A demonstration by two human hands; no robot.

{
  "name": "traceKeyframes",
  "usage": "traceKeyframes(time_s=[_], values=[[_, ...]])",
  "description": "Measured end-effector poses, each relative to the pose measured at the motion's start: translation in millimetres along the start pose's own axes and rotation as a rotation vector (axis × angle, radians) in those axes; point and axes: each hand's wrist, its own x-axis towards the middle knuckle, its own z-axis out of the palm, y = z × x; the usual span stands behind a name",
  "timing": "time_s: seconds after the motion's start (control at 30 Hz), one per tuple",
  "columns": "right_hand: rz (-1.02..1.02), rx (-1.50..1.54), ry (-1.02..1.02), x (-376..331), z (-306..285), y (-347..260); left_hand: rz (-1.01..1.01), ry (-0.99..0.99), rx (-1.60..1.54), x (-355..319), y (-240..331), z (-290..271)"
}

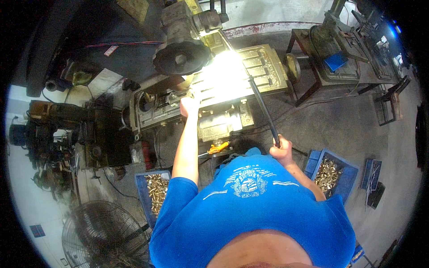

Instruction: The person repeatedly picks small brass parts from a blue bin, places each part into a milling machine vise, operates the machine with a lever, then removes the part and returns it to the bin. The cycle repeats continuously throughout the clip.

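In front of the slotted machine bed (271, 79), the right hand (281, 151) had its fingers wrapped around a black lever (264, 109) slanting over it; at its near edge, the left hand's (190, 107) fingers were impossible to tell.

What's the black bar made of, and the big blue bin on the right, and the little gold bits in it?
Black bar: perhaps metal or rubber-covered; dark, faintly shiny. Blue bin: probably plastic; evenly coloured, moulded-looking walls. Little gold bits: metal, likely brass; yellow and glinting.
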Motion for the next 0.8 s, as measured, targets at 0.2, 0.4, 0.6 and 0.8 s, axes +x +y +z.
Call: traceKeyframes(time_s=[0.2,0.4,0.6,0.8], values=[[0.033,-0.019,0.013,-0.6,0.7,-6.1,0.011,0.001,0.003,1.3,-2.1,2.7],[0.024,0.004,0.002,0.2,0.7,-5.7,0.031,0.028,0.001,-1.1,-0.3,-0.1],[-0.021,-0.075,0.033,0.5,0.8,-2.1,0.017,-0.021,-0.027,-4.3,4.6,-6.1],[-0.014,-0.093,0.033,0.5,1.4,-5.1,0.026,-0.001,-0.009,-2.8,2.4,-4.7]])
